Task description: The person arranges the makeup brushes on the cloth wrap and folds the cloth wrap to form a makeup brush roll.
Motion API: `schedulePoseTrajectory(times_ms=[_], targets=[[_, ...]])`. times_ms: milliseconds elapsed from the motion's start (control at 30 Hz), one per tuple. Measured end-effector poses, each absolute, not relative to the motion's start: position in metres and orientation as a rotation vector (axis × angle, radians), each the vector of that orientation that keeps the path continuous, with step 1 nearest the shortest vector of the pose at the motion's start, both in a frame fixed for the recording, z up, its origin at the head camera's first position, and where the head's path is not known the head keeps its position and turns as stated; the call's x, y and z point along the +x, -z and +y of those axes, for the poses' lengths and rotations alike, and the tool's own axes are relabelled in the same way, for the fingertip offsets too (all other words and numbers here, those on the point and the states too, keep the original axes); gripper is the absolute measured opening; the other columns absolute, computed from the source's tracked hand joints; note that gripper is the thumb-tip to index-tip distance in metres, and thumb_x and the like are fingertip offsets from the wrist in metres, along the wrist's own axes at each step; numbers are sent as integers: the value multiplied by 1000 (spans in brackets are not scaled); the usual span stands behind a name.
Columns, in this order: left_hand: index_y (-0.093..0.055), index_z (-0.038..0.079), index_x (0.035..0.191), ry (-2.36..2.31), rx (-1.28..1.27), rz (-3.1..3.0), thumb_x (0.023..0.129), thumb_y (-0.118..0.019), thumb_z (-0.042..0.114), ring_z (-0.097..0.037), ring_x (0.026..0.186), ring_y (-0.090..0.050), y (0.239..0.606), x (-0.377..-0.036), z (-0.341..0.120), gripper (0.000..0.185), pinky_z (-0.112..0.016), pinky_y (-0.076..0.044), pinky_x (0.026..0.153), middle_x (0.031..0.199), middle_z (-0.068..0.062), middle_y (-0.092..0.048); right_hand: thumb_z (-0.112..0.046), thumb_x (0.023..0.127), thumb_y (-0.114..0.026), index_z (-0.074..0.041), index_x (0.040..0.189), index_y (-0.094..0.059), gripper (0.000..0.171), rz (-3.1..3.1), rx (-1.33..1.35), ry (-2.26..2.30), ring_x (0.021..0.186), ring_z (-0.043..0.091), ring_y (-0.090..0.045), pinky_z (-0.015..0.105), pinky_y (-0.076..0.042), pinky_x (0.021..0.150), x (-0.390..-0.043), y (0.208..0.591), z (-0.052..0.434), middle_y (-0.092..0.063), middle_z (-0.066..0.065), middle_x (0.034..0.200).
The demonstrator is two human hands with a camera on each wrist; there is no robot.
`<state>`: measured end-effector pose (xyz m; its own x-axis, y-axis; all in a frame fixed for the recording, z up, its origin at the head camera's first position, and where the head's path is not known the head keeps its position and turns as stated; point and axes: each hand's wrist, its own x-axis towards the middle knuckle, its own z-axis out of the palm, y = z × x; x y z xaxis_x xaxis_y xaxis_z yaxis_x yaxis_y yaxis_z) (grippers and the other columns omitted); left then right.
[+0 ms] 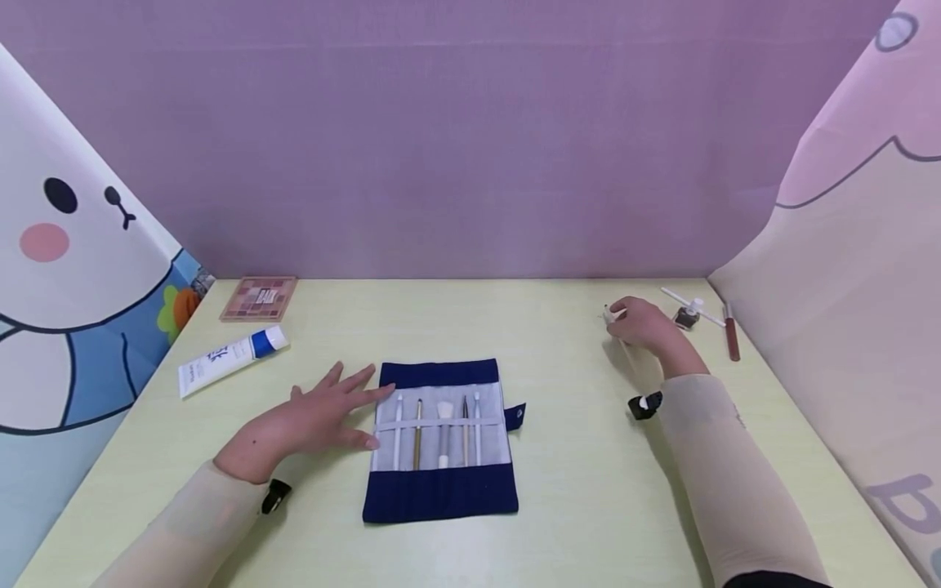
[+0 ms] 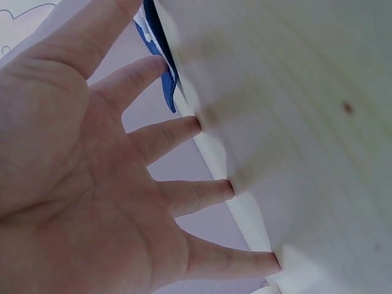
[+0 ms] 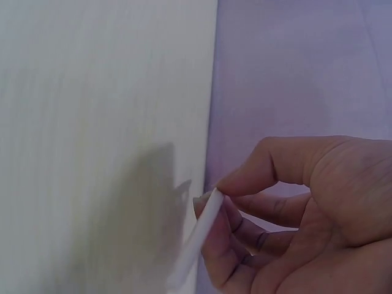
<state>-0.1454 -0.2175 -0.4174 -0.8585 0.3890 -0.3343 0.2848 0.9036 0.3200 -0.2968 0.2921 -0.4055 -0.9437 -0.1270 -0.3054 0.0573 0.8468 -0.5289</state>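
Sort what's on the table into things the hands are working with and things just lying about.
In hand: brush roll under the left hand; white brush pinched by the right hand.
Lying about: eyeshadow palette, white tube, small bottle, lip gloss.

The thin white stick pinched by the right hand is blurred and cut off at the right wrist view's lower edge; its kind is unclear
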Motion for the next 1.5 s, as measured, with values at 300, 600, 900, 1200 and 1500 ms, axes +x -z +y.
schedulePoseTrajectory(times_ms=[300, 600, 900, 1200, 1500], targets=[[-42, 35, 165, -371, 491, 2673, 91, -75, 64, -62, 162, -7, 416, -145, -217, 86, -100, -12, 104, 181, -15, -18, -14, 100, -56, 7, 156, -44, 60, 2689, -170, 950, 102, 31, -69, 35, -59, 87, -289, 392, 268, -60, 24, 129], [-41, 36, 165, -373, 488, 2668, 90, -75, 64, -63, 162, -7, 418, -145, -217, 86, -100, -11, 104, 181, -15, -18, -5, 99, -56, 7, 154, -46, 57, 2582, -260, 1228, 104, 23, -64, 27, -61, 83, -280, 374, 234, -58, 21, 127], [-41, 37, 165, -376, 483, 2667, 90, -75, 64, -63, 162, -7, 416, -145, -216, 86, -100, -11, 104, 181, -14, -18, -1, 99, -59, 4, 151, -49, 54, 2492, -329, 1358, 109, 28, -64, 28, -65, 84, -273, 359, 204, -59, 25, 131], [-42, 36, 164, -375, 479, 2672, 90, -76, 63, -63, 162, -8, 415, -145, -216, 86, -100, -11, 104, 181, -15, -19, 4, 96, -60, 6, 150, -44, 56, 2343, -411, 1546, 99, 25, -64, 34, -67, 81, -258, 354, 169, -55, 25, 125], [-42, 37, 165, -368, 467, 2669, 90, -76, 65, -62, 162, -6, 417, -145, -216, 86, -100, -11, 105, 181, -14, -18, 9, 93, -61, 0, 144, -38, 57, 2221, -413, 1673, 91, 24, -64, 39, -68, 80, -248, 371, 135, -52, 15, 113]])
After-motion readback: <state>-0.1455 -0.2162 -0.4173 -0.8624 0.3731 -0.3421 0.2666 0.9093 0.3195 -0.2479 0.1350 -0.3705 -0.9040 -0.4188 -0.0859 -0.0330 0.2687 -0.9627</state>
